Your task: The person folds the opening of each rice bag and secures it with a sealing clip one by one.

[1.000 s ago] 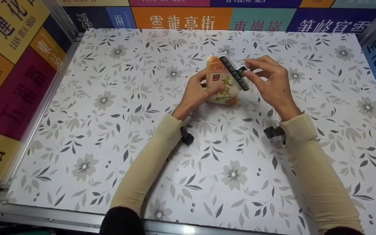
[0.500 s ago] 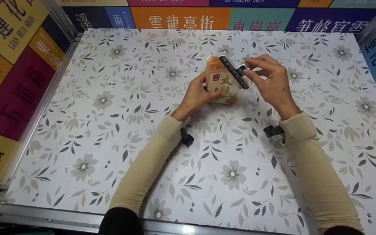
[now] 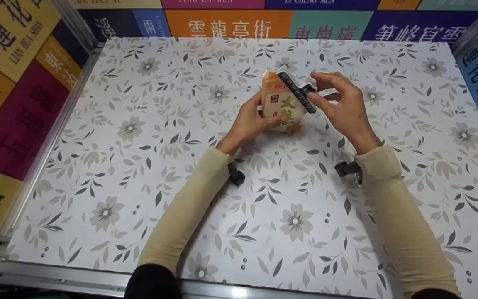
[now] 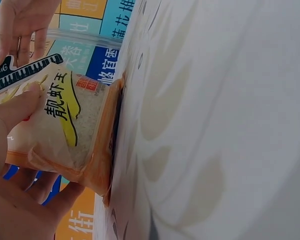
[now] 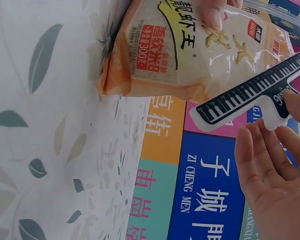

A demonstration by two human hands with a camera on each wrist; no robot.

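A small plastic bag of rice (image 3: 275, 99), white with orange ends, stands tilted on its bottom edge at the back middle of the table. My left hand (image 3: 248, 118) grips its left side, thumb across the front and fingers behind. Across the bag's upper right corner lies a slanted black-and-white bag clip (image 3: 296, 92), its toothed bar over the film. My right hand (image 3: 347, 109) pinches the clip's handle between thumb and fingers. The right wrist view shows the thumb on the black handle of the clip (image 5: 255, 92), with the fingers by the white handle behind.
A white tabletop (image 3: 110, 174) with a grey leaf and flower print lies under both arms. Colourful panels (image 3: 230, 23) with large lettering stand along the back and sides. A metal rail (image 3: 56, 272) runs along the front edge.
My left thumb has slid slightly lower on the bag's front. The right thumb has shifted a little down on the clip's handle. Bag and clip stay almost in place.
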